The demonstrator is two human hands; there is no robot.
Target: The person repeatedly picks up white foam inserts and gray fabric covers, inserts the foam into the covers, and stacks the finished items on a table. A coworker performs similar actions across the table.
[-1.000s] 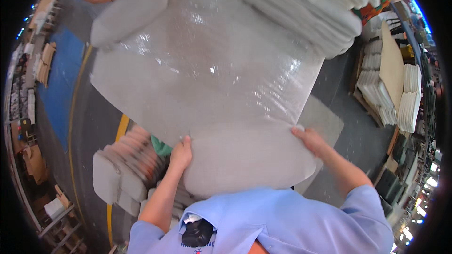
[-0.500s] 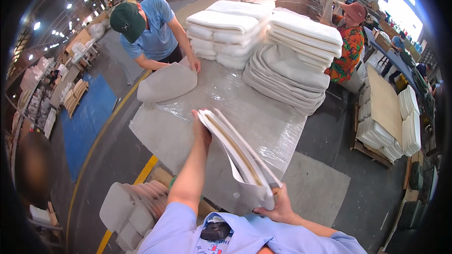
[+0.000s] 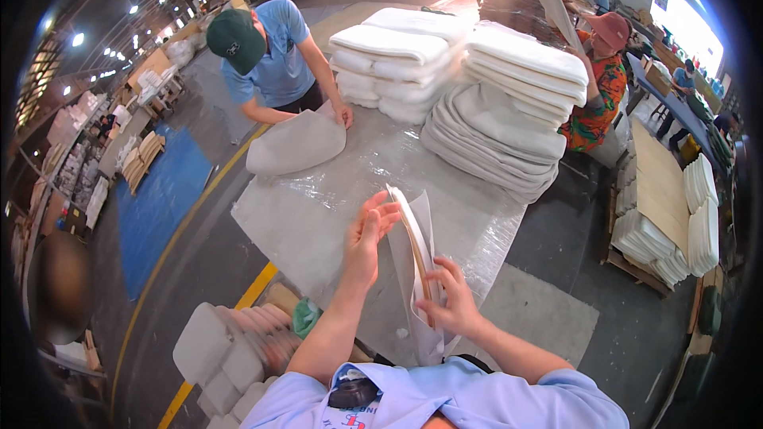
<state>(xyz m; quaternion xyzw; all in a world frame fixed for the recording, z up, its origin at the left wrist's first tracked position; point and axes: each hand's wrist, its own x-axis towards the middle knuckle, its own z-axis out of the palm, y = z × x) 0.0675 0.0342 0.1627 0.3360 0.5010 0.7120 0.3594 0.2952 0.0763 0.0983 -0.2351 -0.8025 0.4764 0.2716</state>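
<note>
In front of me a thin padded panel (image 3: 414, 229), with a brown board-like layer between white padding, stands on edge inside a loose pale grey fabric cover (image 3: 404, 272). Beside its far end is my left hand (image 3: 368, 240), open, palm turned toward the panel, fingers apart and close to the edge. My right hand (image 3: 453, 302) is at the nearer part, with bent fingers and thumb on the panel's exposed edge. Below that hand the cover hangs in folds. The table (image 3: 318, 214) under it has a grey top with clear plastic film.
White padding stacks (image 3: 393, 36) and folded grey covers (image 3: 485, 139) occupy the table's far side. Across at left, a co-worker (image 3: 274, 56) handles a grey fabric piece (image 3: 294, 143); another person (image 3: 596, 87) stands behind the stacks. Stacked cushions (image 3: 230, 349) stand low left, a loaded pallet (image 3: 652, 206) right.
My left hand has let go of the panel's far end and opened. My right hand has moved from the near end up along the edge. The panel now stands more upright and turned.
</note>
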